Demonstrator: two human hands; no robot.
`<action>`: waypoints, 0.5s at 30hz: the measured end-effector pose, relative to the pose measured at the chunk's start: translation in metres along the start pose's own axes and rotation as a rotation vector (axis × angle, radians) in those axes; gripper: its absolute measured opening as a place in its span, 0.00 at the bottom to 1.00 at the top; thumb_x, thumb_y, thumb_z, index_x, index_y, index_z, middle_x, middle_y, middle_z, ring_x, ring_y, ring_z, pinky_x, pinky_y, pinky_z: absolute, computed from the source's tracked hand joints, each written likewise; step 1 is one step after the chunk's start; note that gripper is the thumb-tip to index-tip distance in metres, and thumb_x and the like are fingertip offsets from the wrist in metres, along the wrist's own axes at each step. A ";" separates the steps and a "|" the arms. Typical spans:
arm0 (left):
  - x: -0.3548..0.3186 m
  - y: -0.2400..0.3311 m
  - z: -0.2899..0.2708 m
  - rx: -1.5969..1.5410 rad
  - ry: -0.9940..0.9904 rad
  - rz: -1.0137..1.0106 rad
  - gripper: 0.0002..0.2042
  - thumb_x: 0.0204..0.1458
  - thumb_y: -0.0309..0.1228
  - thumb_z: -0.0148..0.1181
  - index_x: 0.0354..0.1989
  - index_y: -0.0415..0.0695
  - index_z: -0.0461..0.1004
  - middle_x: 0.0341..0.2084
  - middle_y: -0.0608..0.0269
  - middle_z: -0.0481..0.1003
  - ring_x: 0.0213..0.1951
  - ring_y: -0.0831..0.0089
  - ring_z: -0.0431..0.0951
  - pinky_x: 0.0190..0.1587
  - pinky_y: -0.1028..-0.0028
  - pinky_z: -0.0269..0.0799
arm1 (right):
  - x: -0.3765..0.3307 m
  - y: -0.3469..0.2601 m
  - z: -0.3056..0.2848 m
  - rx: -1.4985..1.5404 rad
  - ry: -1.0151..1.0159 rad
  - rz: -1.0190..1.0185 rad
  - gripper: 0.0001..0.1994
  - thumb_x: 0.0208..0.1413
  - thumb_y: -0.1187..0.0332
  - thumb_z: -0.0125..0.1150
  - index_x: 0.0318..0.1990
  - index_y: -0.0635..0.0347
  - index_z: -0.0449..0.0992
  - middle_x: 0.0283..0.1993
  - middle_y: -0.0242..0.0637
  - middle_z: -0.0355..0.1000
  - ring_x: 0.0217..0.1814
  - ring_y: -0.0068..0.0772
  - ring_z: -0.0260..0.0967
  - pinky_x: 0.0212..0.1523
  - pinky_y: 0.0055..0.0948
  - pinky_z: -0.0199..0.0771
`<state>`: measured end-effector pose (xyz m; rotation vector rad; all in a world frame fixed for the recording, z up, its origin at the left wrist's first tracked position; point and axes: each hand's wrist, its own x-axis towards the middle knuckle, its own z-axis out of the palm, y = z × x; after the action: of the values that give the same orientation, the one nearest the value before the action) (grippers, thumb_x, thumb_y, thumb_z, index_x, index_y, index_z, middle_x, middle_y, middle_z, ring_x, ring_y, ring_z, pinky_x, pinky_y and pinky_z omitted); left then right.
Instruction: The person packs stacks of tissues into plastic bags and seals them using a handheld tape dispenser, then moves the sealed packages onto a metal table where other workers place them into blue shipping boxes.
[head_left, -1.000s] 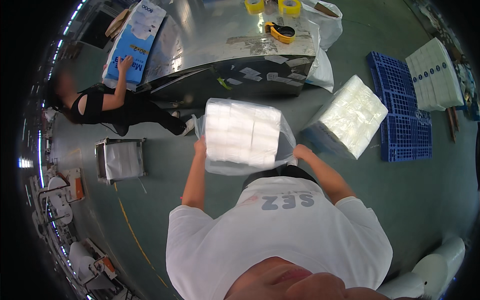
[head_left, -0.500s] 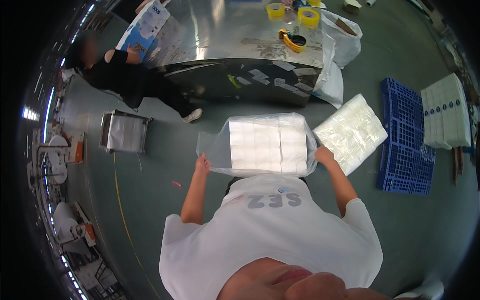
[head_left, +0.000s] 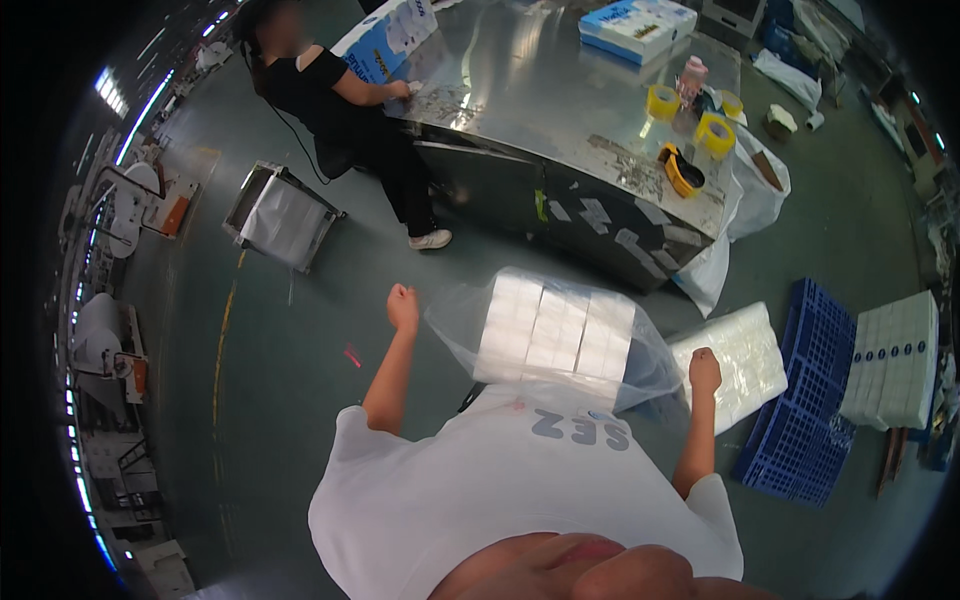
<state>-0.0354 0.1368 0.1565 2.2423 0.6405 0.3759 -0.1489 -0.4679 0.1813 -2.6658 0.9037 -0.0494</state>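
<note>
In front of my body is a clear plastic bag (head_left: 460,335) with white paper rolls (head_left: 557,325) packed in rows inside it. My left hand (head_left: 402,305) is closed beyond the bag's loose left end, with a narrow gap of floor between them; whether any film is in its fingers cannot be made out. At the other end my right hand (head_left: 705,370) is closed where the stretched film reaches it. Behind that hand a wrapped white pack (head_left: 745,340) lies on the floor, partly covered by the bag and my forearm.
A metal table (head_left: 530,100) carries yellow tape rolls (head_left: 714,135), a tape dispenser (head_left: 683,175) and a blue-white package (head_left: 637,28). A co-worker (head_left: 335,110) stands at its left, near a wheeled cart (head_left: 283,222). At right are a blue pallet (head_left: 790,440) and stacked white packs (head_left: 890,360).
My view has turned, shifting the surroundings. My left hand has come away from the bag's left edge. My right hand has moved outward, and the film spreads wider at that end.
</note>
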 end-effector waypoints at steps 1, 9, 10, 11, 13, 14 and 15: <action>-0.002 0.037 0.001 0.021 0.051 0.049 0.12 0.43 0.32 0.54 0.17 0.43 0.58 0.09 0.68 0.55 0.16 0.79 0.55 0.19 0.72 0.54 | -0.006 -0.024 -0.009 0.123 0.071 -0.080 0.11 0.48 0.61 0.47 0.29 0.57 0.72 0.24 0.46 0.70 0.24 0.50 0.66 0.27 0.41 0.65; -0.050 0.037 0.128 -0.553 -1.106 -0.809 0.13 0.48 0.38 0.51 0.37 0.44 0.65 0.30 0.59 0.72 0.33 0.70 0.73 0.33 0.75 0.69 | -0.021 -0.072 0.172 1.127 -0.792 0.639 0.22 0.46 0.51 0.55 0.42 0.60 0.67 0.34 0.38 0.69 0.24 0.26 0.65 0.23 0.24 0.68; -0.056 0.027 0.155 -0.635 -1.141 -0.863 0.14 0.48 0.38 0.51 0.39 0.43 0.64 0.33 0.58 0.71 0.36 0.69 0.72 0.36 0.74 0.68 | -0.011 -0.052 0.196 1.378 -0.579 0.743 0.23 0.45 0.52 0.57 0.43 0.59 0.66 0.35 0.37 0.68 0.23 0.26 0.64 0.22 0.24 0.68; -0.063 0.004 0.164 -0.735 -1.124 -0.940 0.15 0.48 0.37 0.50 0.42 0.43 0.62 0.36 0.56 0.70 0.38 0.67 0.72 0.39 0.73 0.67 | -0.019 -0.064 0.195 1.405 -0.331 0.547 0.22 0.44 0.55 0.59 0.44 0.59 0.66 0.38 0.34 0.66 0.29 0.24 0.62 0.32 0.25 0.66; -0.074 -0.017 0.166 -0.885 -1.088 -1.032 0.17 0.48 0.36 0.50 0.45 0.43 0.60 0.41 0.54 0.67 0.43 0.65 0.70 0.44 0.70 0.65 | -0.025 -0.097 0.182 1.462 -0.352 0.530 0.20 0.45 0.57 0.58 0.43 0.58 0.66 0.42 0.31 0.65 0.38 0.24 0.60 0.41 0.27 0.60; -0.077 -0.010 0.169 -0.903 -1.102 -1.040 0.18 0.48 0.36 0.50 0.45 0.43 0.60 0.44 0.53 0.66 0.45 0.65 0.68 0.46 0.70 0.64 | -0.025 -0.102 0.176 1.512 -0.331 0.532 0.19 0.45 0.58 0.58 0.42 0.57 0.66 0.44 0.30 0.65 0.43 0.23 0.59 0.46 0.28 0.57; -0.077 -0.003 0.172 -0.920 -1.116 -1.050 0.18 0.47 0.37 0.50 0.45 0.43 0.59 0.46 0.52 0.65 0.46 0.64 0.67 0.47 0.69 0.63 | -0.022 -0.107 0.176 1.580 -0.454 0.472 0.18 0.46 0.60 0.56 0.45 0.55 0.64 0.50 0.25 0.63 0.55 0.24 0.51 0.56 0.29 0.42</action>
<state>-0.0233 -0.0066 0.0342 0.7660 0.6813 -0.8827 -0.0794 -0.3233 0.0495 -0.9291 0.7604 -0.0240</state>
